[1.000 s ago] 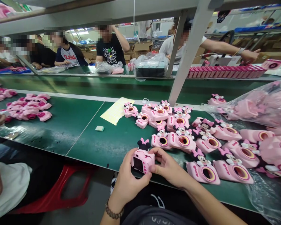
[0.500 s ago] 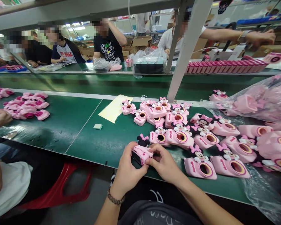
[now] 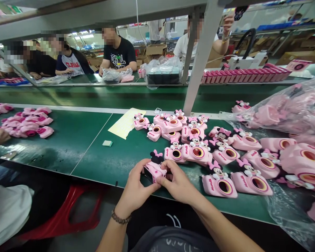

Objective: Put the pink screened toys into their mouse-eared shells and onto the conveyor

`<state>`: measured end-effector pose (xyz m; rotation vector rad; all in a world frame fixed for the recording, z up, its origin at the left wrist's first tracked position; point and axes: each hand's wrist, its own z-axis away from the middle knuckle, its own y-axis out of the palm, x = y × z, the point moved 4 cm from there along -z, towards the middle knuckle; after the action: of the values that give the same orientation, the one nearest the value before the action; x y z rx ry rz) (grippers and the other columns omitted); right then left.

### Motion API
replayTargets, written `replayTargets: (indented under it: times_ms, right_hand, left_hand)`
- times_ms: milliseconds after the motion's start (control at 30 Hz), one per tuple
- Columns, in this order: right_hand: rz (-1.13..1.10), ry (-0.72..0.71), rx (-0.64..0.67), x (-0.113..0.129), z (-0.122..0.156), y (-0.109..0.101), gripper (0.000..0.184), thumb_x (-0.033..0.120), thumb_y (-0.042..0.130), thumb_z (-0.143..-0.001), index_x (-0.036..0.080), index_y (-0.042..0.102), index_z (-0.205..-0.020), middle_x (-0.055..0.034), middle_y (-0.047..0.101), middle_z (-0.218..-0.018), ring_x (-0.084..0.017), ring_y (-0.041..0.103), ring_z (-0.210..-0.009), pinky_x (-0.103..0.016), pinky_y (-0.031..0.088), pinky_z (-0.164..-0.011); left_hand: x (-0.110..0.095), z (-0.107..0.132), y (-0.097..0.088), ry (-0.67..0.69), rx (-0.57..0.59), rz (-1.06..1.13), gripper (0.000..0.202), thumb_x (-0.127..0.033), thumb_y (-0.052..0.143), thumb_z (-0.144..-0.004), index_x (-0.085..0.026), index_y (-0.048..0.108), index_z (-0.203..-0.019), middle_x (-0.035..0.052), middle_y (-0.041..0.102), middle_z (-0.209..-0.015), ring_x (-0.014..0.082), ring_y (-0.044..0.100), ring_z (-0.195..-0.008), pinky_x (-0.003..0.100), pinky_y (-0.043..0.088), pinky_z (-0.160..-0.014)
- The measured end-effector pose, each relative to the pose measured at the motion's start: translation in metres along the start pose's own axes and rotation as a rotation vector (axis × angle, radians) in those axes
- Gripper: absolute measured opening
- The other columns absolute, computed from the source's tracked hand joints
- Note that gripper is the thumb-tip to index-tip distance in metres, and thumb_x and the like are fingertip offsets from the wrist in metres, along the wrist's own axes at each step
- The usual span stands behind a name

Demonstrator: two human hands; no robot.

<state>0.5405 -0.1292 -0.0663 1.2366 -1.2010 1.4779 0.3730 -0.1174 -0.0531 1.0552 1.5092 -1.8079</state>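
- bright, even indoor light, from ceiling lights (image 3: 81, 36) far back
- soft, faint shadows under pink toy cameras (image 3: 196, 154)
- whitish glare on green conveyor belt (image 3: 43, 157), left side
- shine on plastic bag (image 3: 291, 206), right
- wide-angle bending toward edges, overhead shelf beam (image 3: 42, 24) curves
- heads (image 3: 110, 36) at far bench mosaic-blurred
- middle mostly sharp, far background slightly soft

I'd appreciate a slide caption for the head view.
Left hand, right hand hold a pink Minnie Mouse toy camera over a green conveyor belt.
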Motion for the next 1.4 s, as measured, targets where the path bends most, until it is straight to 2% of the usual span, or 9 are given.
replayTargets:
  times_ms: [200, 367, 700, 833, 933, 1033, 1100, 1200, 1400]
  right_hand:
    - [0.178, -0.063, -0.070, 0.008, 0.003, 0.004, 0.014, 0.018, 0.052, -0.086, 0.023, 0.044, -0.097, -0.0016, 0.050, -0.095, -0.019, 0.049, -0.083, -0.033, 0.043, -0.077]
    - [0.159, -0.026, -0.155, 0.003, 0.003, 0.004, 0.018, 0.019, 0.048, -0.089, 0.024, 0.039, -0.104, -0.0025, 0.053, -0.096, -0.020, 0.053, -0.082, -0.036, 0.044, -0.078]
    - [0.083, -0.019, -0.233, 0.000, 0.000, 0.008, 0.027, 0.014, 0.044, -0.089, 0.024, 0.035, -0.113, -0.0076, 0.055, -0.107, -0.022, 0.059, -0.093, -0.041, 0.048, -0.087]
    - [-0.028, 0.025, -0.143, -0.007, -0.004, -0.002, 0.035, 0.020, 0.046, -0.093, 0.024, 0.035, -0.127, -0.0101, 0.057, -0.122, -0.021, 0.058, -0.113, -0.043, 0.044, -0.101]
    - [-0.159, 0.081, 0.037, -0.005, 0.000, -0.009, 0.035, 0.031, 0.047, -0.098, 0.022, 0.042, -0.131, -0.0095, 0.061, -0.121, -0.021, 0.062, -0.110, -0.043, 0.047, -0.100]
    - [-0.263, 0.056, 0.204, 0.002, 0.011, -0.012, 0.056, 0.037, 0.062, -0.092, 0.025, 0.041, -0.142, -0.0104, 0.054, -0.138, -0.022, 0.060, -0.118, -0.040, 0.051, -0.100]
    - [-0.157, -0.018, 0.185, 0.006, 0.016, -0.015, 0.070, 0.035, 0.076, -0.083, 0.028, 0.042, -0.145, -0.0094, 0.047, -0.146, -0.024, 0.054, -0.128, -0.039, 0.048, -0.105]
    - [0.115, -0.167, 0.108, 0.012, 0.017, -0.021, 0.064, 0.032, 0.079, -0.081, 0.027, 0.053, -0.139, -0.0092, 0.053, -0.140, -0.026, 0.051, -0.131, -0.041, 0.043, -0.111]
    - [0.332, -0.329, 0.057, 0.032, 0.021, -0.037, 0.058, 0.034, 0.072, -0.087, 0.030, 0.054, -0.142, -0.0090, 0.058, -0.140, -0.029, 0.055, -0.129, -0.045, 0.041, -0.113]
  left_hand:
    - [-0.013, 0.000, 0.004, 0.006, -0.039, -0.124, 0.059, -0.032, 0.073, -0.077, -0.028, 0.047, -0.130, 0.0093, 0.058, -0.135, 0.0280, 0.054, -0.126, 0.054, 0.033, -0.112]
    - [-0.023, -0.003, 0.009, -0.031, -0.063, -0.221, 0.056, -0.032, 0.069, -0.079, -0.028, 0.045, -0.130, 0.0098, 0.057, -0.136, 0.0298, 0.051, -0.129, 0.059, 0.027, -0.112]
    - [-0.026, -0.005, 0.009, -0.007, -0.078, -0.330, 0.059, -0.034, 0.070, -0.080, -0.026, 0.044, -0.132, 0.0099, 0.052, -0.136, 0.0304, 0.047, -0.131, 0.057, 0.031, -0.109]
    - [-0.022, -0.002, 0.007, 0.050, -0.036, -0.308, 0.076, -0.031, 0.077, -0.074, -0.031, 0.040, -0.141, 0.0091, 0.045, -0.140, 0.0317, 0.043, -0.133, 0.056, 0.033, -0.111]
    - [-0.018, 0.000, 0.001, 0.072, 0.021, -0.200, 0.073, -0.028, 0.074, -0.077, -0.035, 0.042, -0.142, 0.0067, 0.043, -0.137, 0.0276, 0.048, -0.128, 0.049, 0.041, -0.110]
    - [-0.016, 0.002, -0.008, 0.026, 0.070, -0.075, 0.072, -0.027, 0.075, -0.076, -0.036, 0.045, -0.140, 0.0045, 0.045, -0.130, 0.0234, 0.054, -0.121, 0.042, 0.046, -0.108]
    - [-0.018, 0.004, -0.011, 0.020, 0.128, -0.033, 0.076, -0.022, 0.074, -0.075, -0.038, 0.043, -0.142, 0.0039, 0.045, -0.130, 0.0224, 0.053, -0.122, 0.040, 0.045, -0.109]
    - [-0.023, 0.008, -0.016, 0.071, 0.170, -0.025, 0.070, -0.024, 0.074, -0.078, -0.039, 0.045, -0.140, 0.0039, 0.048, -0.132, 0.0224, 0.053, -0.123, 0.039, 0.046, -0.108]
    - [-0.034, 0.007, -0.026, 0.291, 0.023, -0.120, 0.058, -0.042, 0.080, -0.075, -0.037, 0.057, -0.128, 0.0024, 0.058, -0.111, 0.0196, 0.060, -0.099, 0.035, 0.053, -0.088]
